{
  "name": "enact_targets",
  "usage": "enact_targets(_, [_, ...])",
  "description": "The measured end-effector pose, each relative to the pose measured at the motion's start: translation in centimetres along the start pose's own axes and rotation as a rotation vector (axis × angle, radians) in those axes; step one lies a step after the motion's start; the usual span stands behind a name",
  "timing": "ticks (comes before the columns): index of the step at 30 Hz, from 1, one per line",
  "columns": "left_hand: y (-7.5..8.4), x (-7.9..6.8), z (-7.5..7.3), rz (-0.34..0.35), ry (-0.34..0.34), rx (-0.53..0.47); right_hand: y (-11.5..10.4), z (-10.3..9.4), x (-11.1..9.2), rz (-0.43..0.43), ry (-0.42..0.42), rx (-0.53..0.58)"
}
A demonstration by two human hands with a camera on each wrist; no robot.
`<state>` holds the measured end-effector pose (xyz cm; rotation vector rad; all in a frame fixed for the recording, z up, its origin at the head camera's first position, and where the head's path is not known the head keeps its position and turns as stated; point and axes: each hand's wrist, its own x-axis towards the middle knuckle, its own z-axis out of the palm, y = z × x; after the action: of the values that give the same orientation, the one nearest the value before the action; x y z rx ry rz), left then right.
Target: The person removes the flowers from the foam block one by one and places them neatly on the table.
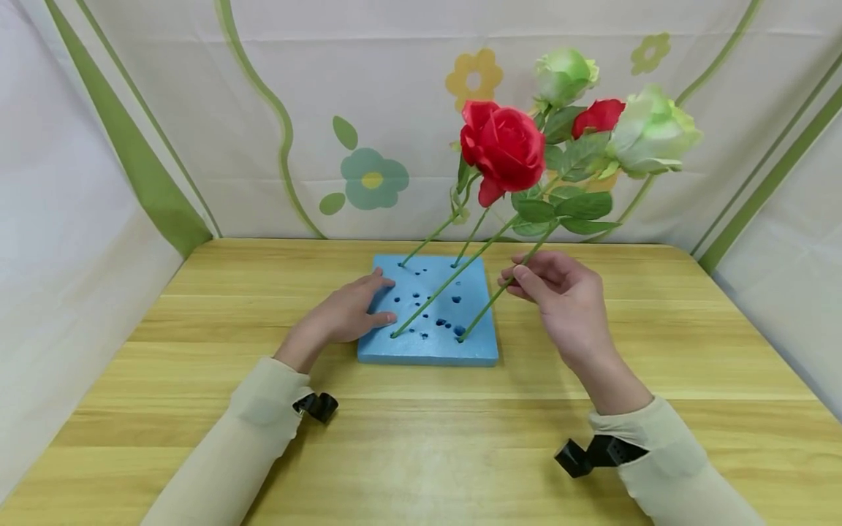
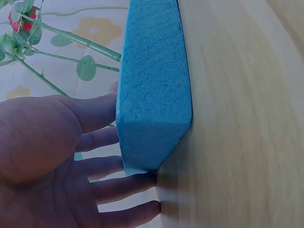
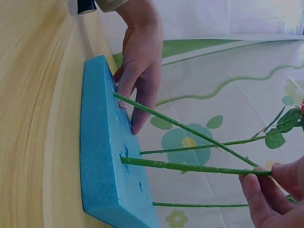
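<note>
A light-blue foam block (image 1: 427,351), pitted with holes, lies on the table. Several artificial roses stand in it on slanting green stems: a large red rose (image 1: 503,146), another red rose (image 1: 600,117) partly hidden behind leaves, and two pale-green roses (image 1: 654,135). My left hand (image 1: 338,313) rests on the block's left edge, its thumb and forefinger on top; other fingers lie along the side in the left wrist view. With thumb and fingertips, my right hand (image 1: 569,303) pinches the front-right rose stem (image 3: 199,168), whose lower end sits in the block. Which bloom tops it I cannot tell.
The wooden table (image 1: 421,453) extends around the block on all sides. Behind it hangs a white curtain (image 1: 368,73) printed with flowers and green lines; more white cloth (image 1: 59,277) closes off the sides. Small black cameras (image 1: 321,407) sit on both sleeves.
</note>
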<state>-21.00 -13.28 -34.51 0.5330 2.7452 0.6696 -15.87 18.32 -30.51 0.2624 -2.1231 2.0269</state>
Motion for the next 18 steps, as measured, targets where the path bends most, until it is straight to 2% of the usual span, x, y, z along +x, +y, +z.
enact_targets(18, [-0.1, 0.0, 0.0, -0.005, -0.005, -0.009, -0.5, -1.3, 0.3, -0.067, 0.060, 0.125])
